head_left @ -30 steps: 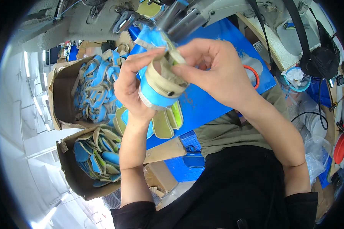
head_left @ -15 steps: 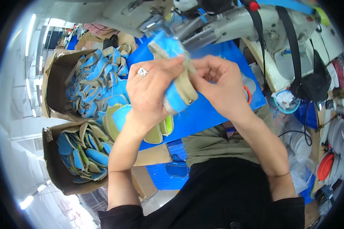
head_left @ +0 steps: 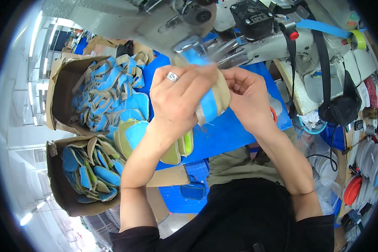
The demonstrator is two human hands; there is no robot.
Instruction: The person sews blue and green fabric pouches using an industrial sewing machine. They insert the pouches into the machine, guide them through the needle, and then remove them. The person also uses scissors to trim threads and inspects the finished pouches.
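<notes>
Held up under the head of a grey industrial sewing machine [head_left: 151, 31] is a blue and tan fabric piece [head_left: 209, 108], curved like a band with stitched edges. Across its left side, my left hand [head_left: 174, 98], wearing a ring, is closed on it, the fingertips blurred near the machine's metal parts. The right edge of the piece meets the curled, pinching fingers of my right hand [head_left: 250, 98]. Where the fabric meets the machine is blurred and partly covered by my left fingers.
A cardboard box [head_left: 61, 90] at left overflows with blue and tan strips [head_left: 103, 94]. Below it, another box [head_left: 61, 182] holds blue and green padded pieces [head_left: 107, 174]. Flat panels [head_left: 136, 134] lie on the blue table [head_left: 235, 140]. Black straps [head_left: 321, 59] hang at right.
The view has shifted, showing more of the machine. Both hands and the fabric piece appear slightly further right, and the piece is turned a little. Both hands keep their hold.
</notes>
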